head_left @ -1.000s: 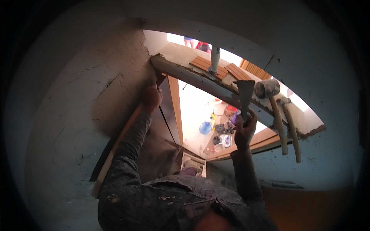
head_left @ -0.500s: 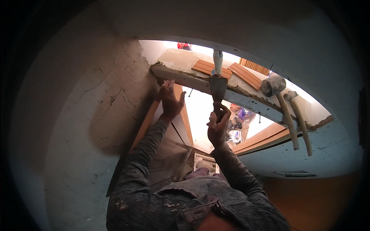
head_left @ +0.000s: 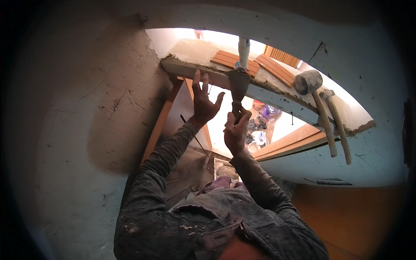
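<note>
Right hand (head_left: 236, 132) grips the handle of a flat steel plastering trowel (head_left: 239, 86), blade up against the rough plaster edge of the grey concrete ledge (head_left: 195, 69). Left hand (head_left: 203, 102) open, fingers spread, nearing the ledge's underside. Edge looks ragged and unfinished; most smoothing seems left. Grey rubber mallet (head_left: 308, 82) and wooden-handled hammer (head_left: 338, 125) lie idle on the ledge.

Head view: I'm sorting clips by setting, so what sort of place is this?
Probably a building under renovation: a rough, cracked plastered wall, a raw ledge with a rubber mallet and hammer on it, and a scraper in the right hand.
</note>
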`<action>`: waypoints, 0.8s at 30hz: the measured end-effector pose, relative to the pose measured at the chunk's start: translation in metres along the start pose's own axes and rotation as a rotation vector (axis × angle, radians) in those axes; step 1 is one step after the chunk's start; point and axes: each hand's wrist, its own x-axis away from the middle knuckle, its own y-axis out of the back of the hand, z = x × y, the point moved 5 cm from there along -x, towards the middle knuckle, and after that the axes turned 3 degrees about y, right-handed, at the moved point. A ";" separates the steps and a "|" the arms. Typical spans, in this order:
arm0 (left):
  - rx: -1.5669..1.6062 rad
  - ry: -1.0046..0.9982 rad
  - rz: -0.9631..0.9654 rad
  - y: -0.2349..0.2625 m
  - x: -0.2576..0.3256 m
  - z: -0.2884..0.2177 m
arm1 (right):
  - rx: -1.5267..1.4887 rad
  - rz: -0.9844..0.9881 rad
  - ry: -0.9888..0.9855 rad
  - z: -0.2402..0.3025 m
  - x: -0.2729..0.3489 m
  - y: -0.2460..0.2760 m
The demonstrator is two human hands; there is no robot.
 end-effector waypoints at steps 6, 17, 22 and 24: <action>-0.079 -0.052 -0.016 0.003 -0.001 -0.005 | 0.064 0.035 -0.093 0.006 0.014 0.008; -0.100 -0.054 -0.022 0.011 -0.006 0.001 | 0.123 0.103 0.062 0.077 0.013 0.032; -0.099 -0.039 -0.023 0.014 -0.007 -0.002 | 0.292 0.155 0.003 0.081 -0.011 0.055; -0.108 -0.045 -0.017 0.014 -0.008 -0.002 | 0.351 0.173 0.046 0.084 -0.016 0.058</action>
